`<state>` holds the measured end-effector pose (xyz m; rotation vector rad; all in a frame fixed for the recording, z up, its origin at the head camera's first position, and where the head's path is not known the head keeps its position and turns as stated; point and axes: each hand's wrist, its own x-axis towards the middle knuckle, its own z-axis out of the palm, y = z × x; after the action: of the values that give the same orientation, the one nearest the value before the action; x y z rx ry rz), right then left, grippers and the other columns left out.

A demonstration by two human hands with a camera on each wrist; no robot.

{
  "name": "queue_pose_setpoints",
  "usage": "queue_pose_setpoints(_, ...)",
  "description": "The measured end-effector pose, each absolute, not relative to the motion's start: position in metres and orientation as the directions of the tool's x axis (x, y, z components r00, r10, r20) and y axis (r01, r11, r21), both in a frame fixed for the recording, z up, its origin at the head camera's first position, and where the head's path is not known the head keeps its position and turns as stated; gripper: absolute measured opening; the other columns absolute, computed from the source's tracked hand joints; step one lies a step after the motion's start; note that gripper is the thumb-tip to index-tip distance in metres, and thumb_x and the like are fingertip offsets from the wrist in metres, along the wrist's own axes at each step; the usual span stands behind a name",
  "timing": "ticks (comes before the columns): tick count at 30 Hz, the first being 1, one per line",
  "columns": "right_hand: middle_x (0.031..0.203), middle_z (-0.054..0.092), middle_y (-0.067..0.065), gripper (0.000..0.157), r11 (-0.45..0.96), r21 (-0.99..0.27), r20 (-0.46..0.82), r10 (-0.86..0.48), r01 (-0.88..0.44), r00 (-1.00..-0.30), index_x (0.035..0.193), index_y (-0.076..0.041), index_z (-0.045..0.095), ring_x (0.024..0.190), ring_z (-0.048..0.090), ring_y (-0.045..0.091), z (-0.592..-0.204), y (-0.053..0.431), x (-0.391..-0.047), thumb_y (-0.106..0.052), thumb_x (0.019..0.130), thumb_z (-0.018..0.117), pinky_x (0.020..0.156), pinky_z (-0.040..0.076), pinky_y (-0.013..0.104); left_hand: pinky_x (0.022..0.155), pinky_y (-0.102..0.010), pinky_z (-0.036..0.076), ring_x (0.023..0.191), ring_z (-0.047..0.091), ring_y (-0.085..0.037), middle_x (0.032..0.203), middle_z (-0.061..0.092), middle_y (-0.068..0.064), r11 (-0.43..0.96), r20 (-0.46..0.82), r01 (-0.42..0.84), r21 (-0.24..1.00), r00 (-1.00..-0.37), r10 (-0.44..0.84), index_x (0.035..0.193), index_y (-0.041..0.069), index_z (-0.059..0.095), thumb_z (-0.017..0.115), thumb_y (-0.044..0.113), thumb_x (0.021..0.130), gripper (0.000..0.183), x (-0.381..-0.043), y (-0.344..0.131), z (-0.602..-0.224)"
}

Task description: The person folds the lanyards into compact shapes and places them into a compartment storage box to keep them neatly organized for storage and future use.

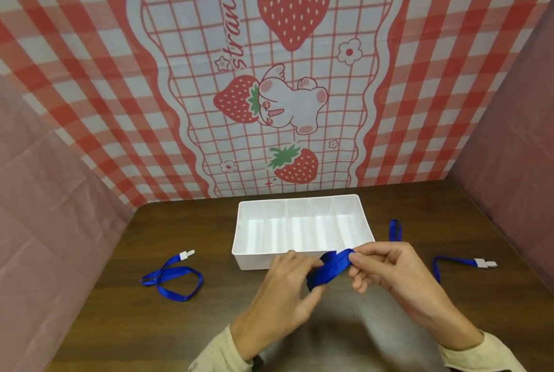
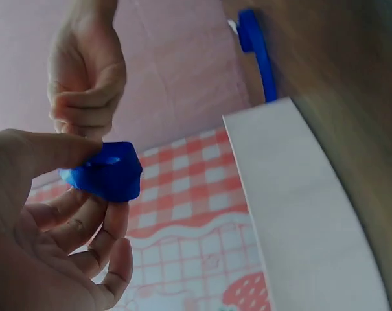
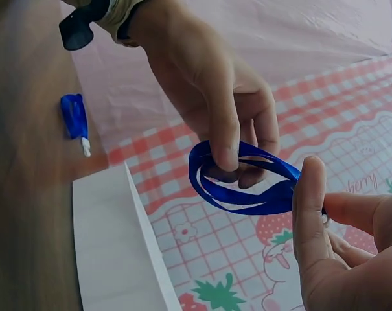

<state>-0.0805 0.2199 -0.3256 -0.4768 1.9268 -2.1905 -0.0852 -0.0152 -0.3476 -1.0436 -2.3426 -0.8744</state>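
Observation:
Between both hands is a blue lanyard (image 1: pixel 331 267), coiled into a flat looped bundle, held above the table just in front of the white box. My left hand (image 1: pixel 281 297) pinches one end of the coil; in the right wrist view its fingers (image 3: pixel 225 146) reach into the loops. The other end is pinched by thumb and fingers of my right hand (image 1: pixel 402 281). A bit of metal shows beside the right fingers in the right wrist view. The bundle's far side is partly hidden by the fingers.
The white divided box (image 1: pixel 255 262) stands behind the hands. A blue lanyard (image 1: pixel 179 297) with a white clip lies at the left. At the right lie another clipped lanyard (image 1: pixel 460 261) and a blue strap loop (image 1: pixel 392 232). A checked strawberry cloth (image 1: pixel 425 103) hangs behind.

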Motion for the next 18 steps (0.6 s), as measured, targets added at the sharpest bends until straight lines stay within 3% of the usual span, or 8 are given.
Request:
queue_pose_setpoints(4, 0.085, 0.072, 0.012, 0.016, -0.129, -0.988, 0.123, -0.33, -0.085, -0.936, 0.105, 0.007, 0.068, 0.07, 0.07, 0.02, -0.324, 0.223, -0.081, -0.003, 0.1, 0.056, 0.062, 0.059, 0.038, 0.083, -0.027, 0.047, 0.089, 0.06, -0.01, 0.09, 0.069, 0.002, 0.389, 0.566, 0.75, 0.534, -0.66, 0.494, 0.099, 0.008, 0.068, 0.08, 0.009, 0.083, 0.02, -0.085, -0.013, -0.349)
queue_pose_setpoints(8, 0.084, 0.071, 0.01, 0.016, -0.091, -0.992, 0.115, -0.327, -0.09, -0.938, 0.105, 0.008, 0.068, 0.067, 0.069, 0.019, -0.321, 0.23, -0.082, -0.004, 0.1, 0.057, 0.059, 0.058, 0.037, 0.08, -0.022, 0.047, 0.086, 0.058, -0.007, 0.087, 0.066, 0.003, 0.315, 0.526, 0.715, 0.624, -0.683, 0.506, 0.097, 0.009, 0.066, 0.081, 0.009, 0.081, 0.023, -0.083, -0.013, -0.35)
queue_pose_setpoints(11, 0.08, 0.07, 0.008, 0.017, -0.058, -0.995, 0.094, -0.342, -0.079, -0.935, 0.103, 0.008, 0.068, 0.063, 0.068, 0.017, -0.319, 0.236, -0.084, -0.004, 0.1, 0.058, 0.056, 0.058, 0.035, 0.081, -0.023, 0.046, 0.088, 0.056, -0.007, 0.089, 0.066, 0.003, 0.321, 0.534, 0.719, 0.616, -0.681, 0.502, 0.098, 0.01, 0.066, 0.083, 0.012, 0.08, 0.025, -0.082, -0.013, -0.349)
queue_pose_setpoints(18, 0.072, 0.069, 0.006, 0.015, 0.015, -0.997, 0.068, -0.412, -0.081, -0.908, 0.096, 0.011, 0.066, 0.056, 0.066, 0.017, -0.316, 0.244, -0.085, -0.002, 0.098, 0.059, 0.05, 0.056, 0.038, 0.077, -0.025, 0.041, 0.082, 0.053, -0.01, 0.081, 0.064, 0.009, 0.443, 0.618, 0.774, 0.452, -0.63, 0.47, 0.087, 0.014, 0.066, 0.079, 0.014, 0.083, 0.014, -0.084, -0.014, -0.347)
